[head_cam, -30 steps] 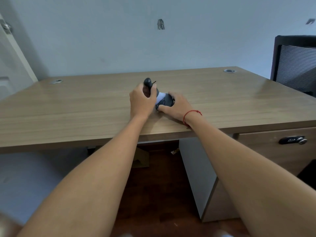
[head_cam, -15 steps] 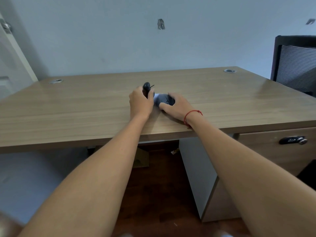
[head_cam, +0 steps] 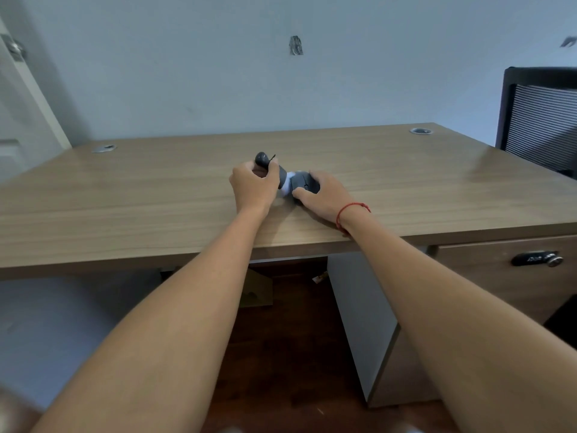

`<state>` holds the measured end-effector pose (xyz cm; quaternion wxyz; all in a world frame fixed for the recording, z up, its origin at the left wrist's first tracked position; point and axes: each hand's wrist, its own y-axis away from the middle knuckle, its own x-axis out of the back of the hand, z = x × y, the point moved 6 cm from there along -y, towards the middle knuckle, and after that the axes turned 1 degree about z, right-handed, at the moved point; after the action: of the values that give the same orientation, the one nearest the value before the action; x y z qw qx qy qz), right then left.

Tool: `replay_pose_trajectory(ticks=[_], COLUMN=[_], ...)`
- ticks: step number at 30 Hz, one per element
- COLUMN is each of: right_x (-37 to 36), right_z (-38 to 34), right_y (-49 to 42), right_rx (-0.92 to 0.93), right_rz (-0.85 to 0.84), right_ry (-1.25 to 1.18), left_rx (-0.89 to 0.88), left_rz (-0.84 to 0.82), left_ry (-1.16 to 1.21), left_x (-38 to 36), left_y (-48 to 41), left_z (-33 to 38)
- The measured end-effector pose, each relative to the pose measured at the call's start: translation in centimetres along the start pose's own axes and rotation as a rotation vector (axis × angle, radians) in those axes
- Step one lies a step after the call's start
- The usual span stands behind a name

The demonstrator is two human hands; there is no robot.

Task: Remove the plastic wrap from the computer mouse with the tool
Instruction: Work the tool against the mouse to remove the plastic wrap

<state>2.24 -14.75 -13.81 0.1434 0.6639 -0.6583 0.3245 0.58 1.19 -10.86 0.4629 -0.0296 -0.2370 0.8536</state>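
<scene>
A dark grey computer mouse (head_cam: 304,182) lies on the wooden desk (head_cam: 156,195) near its front edge, with pale plastic wrap (head_cam: 286,182) bunched at its left side. My right hand (head_cam: 324,198) rests on the mouse and pins it to the desk. My left hand (head_cam: 253,185) is closed around a dark grey handled tool (head_cam: 265,160); the tool's rounded end sticks up above my fist, and its lower end points at the wrap. The tool's tip is hidden behind my fingers.
Two round cable grommets (head_cam: 104,148) (head_cam: 421,130) sit at the desk's back corners. A black mesh chair (head_cam: 540,120) stands at the right. A drawer with a lock (head_cam: 537,260) is below the desk's right side. A door (head_cam: 18,98) is at the left.
My left hand with the tool dipped toward the mouse, then rose slightly again. My right hand stayed on the mouse.
</scene>
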Motion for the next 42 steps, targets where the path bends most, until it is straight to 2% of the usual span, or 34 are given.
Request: replay_pose_trajectory(ticks=[16, 21, 27, 31, 36, 38, 42], right_x=[-0.1, 0.1, 0.1, 0.3, 0.4, 0.3, 0.3], right_z=[0.1, 0.2, 0.1, 0.0, -0.4, -0.5, -0.5], right_y=[-0.9, -0.8, -0.7, -0.5, -0.1, 0.0, 0.6], right_rx=[-0.023, -0.063, -0.063, -0.076, -0.064, -0.051, -0.046], right_rz=[0.087, 0.125, 0.126, 0.117, 0.107, 0.097, 0.106], right_ry=[0.129, 0.128, 0.119, 0.109, 0.116, 0.103, 0.045], left_rx=[-0.041, 0.031, -0.016, 0.059, -0.127, -0.147, -0.148], left_rz=[-0.007, -0.037, -0.041, -0.012, -0.098, -0.089, -0.006], left_ry=[-0.079, 0.052, 0.016, 0.168, -0.114, -0.111, 0.05], left_x=[0.1, 0.0, -0.2, -0.1, -0.9, -0.8, -0.3], left_y=[0.7, 1.0, 0.6, 0.6, 0.6, 0.4, 0.3], left_z=[0.8, 0.9, 0.7, 0.2, 0.7, 0.7, 1.2])
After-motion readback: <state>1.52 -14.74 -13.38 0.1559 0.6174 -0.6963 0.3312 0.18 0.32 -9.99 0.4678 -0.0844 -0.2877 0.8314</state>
